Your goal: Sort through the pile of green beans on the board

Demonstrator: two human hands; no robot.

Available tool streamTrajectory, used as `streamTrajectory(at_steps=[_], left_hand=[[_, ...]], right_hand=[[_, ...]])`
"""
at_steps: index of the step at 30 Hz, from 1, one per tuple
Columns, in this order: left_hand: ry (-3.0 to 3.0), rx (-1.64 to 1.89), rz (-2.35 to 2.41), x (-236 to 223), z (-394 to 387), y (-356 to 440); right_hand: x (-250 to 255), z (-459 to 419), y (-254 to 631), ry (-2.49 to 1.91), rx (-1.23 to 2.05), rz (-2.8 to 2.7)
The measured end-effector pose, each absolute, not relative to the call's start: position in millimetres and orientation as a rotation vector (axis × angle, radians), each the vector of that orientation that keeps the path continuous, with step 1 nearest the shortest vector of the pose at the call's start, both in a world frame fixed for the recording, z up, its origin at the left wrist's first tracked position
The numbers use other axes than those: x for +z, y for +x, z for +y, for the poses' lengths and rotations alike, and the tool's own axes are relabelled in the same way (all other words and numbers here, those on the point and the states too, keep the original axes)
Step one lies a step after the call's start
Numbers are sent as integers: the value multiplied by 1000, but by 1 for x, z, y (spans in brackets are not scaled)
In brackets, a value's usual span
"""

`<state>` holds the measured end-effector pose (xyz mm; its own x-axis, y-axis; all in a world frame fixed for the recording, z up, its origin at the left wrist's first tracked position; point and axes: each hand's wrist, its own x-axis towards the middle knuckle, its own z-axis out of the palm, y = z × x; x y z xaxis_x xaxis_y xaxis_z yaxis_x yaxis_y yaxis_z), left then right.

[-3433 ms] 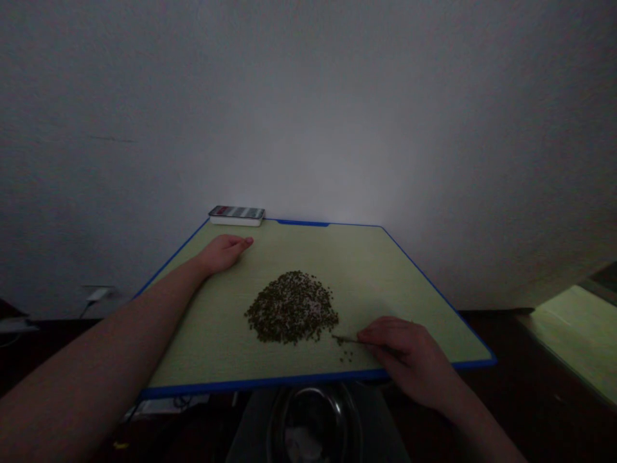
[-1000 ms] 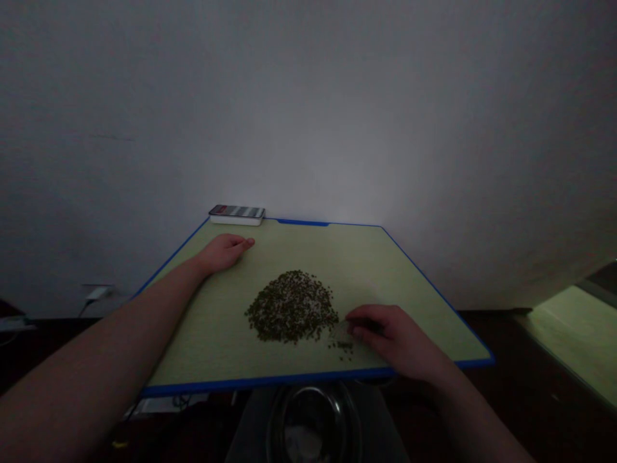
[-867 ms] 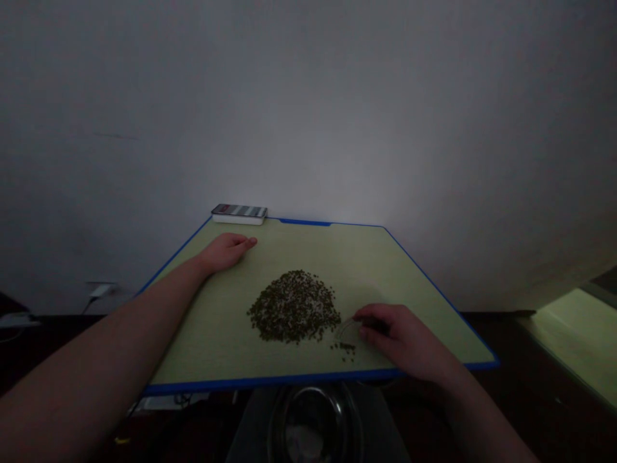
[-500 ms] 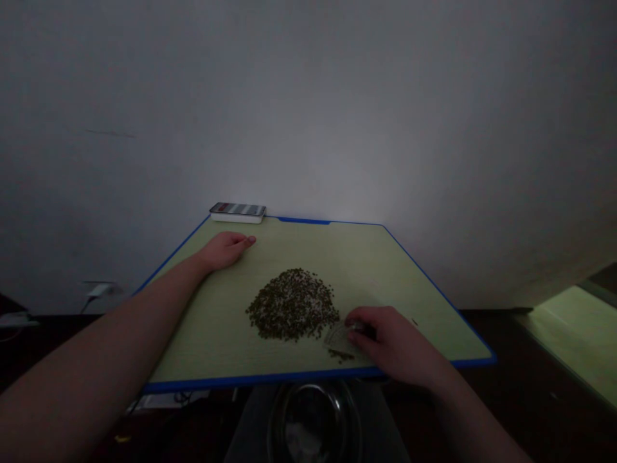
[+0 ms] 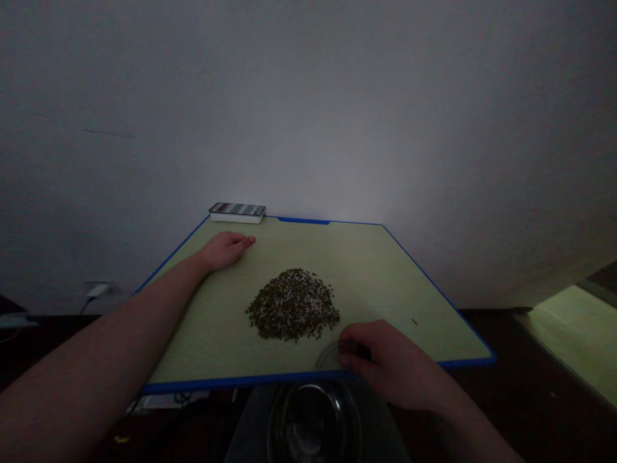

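Note:
My right hand (image 5: 385, 360) pinches a clear, curved piece of plastic with fine markings, a protractor (image 5: 328, 355), at the near edge of the board. The protractor lies low against the surface, partly hidden by my fingers. Just beyond it spreads a pile of small green-brown beans mixed with pale grains (image 5: 294, 305). Below the edge, a round shiny metal bowl (image 5: 313, 421) sits at my lap; its contents are too dark to make out. My left hand (image 5: 225, 249) rests on the board's far left part, fingers curled and thumb extended, holding nothing visible.
The pale tabletop (image 5: 366, 263) has a blue rim. A phone (image 5: 237, 209) lies on a white box (image 5: 236, 218) at the back left corner. One small brown sliver (image 5: 414, 321) lies on the right. A wall stands behind, with a plug (image 5: 99, 290) at left.
My right hand has drawn the protractor toward me to the board's near edge. The few loose beans that lay there no longer show on the board. My left hand stayed still.

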<state>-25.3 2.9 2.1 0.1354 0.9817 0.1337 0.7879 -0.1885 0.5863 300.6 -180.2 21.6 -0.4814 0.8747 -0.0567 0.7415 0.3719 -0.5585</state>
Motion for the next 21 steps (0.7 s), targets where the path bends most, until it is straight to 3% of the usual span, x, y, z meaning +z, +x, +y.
streamTrajectory(at_steps=[7,15,21], left_hand=[[2079,672,1683,0,5,-27],[2095,671,1695,0,5,-26],[2096,669,1679,-1,5,-27]], right_hand=[[21,-194,308,-1384,813,-2263],[9,-218,332,-1249,136,-2180],[-3,-214,318,-1114,-6,-2355]])
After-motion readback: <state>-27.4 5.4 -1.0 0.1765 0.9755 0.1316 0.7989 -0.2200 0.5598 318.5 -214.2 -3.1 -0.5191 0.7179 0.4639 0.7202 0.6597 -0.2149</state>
